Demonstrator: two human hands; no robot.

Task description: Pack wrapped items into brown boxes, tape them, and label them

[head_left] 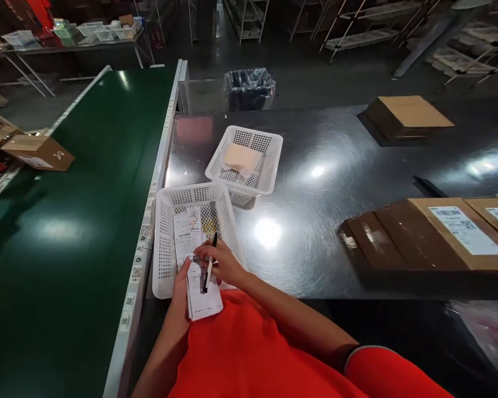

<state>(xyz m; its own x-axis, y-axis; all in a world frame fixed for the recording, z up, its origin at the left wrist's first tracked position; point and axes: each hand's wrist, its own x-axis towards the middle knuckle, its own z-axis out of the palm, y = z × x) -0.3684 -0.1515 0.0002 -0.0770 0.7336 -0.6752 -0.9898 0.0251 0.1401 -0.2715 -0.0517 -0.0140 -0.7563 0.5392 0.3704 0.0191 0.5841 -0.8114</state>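
My left hand (181, 288) is closed on a stack of printed paper slips (205, 303), held over the near edge of a white plastic basket (163, 243). A black-and-white pen (208, 271) slants across the slips, gripped in my right hand (225, 264), whose fingers also touch the top of the paper. Beyond the stack, another long printed slip (186, 229) with an orange mark lies in the basket, beside something yellowish (209, 226) that I cannot make out. A second white basket (274, 160) touches the first at its far side and contains a pale wrapped package (241, 158).
A green conveyor belt (78, 221) runs along the left, carrying a cardboard box (39, 152) on its far side. On the metal table (311, 221), flat cardboard (415, 113) and labelled boxes (444, 235) lie at right. A lined bin (249, 91) stands behind the table.
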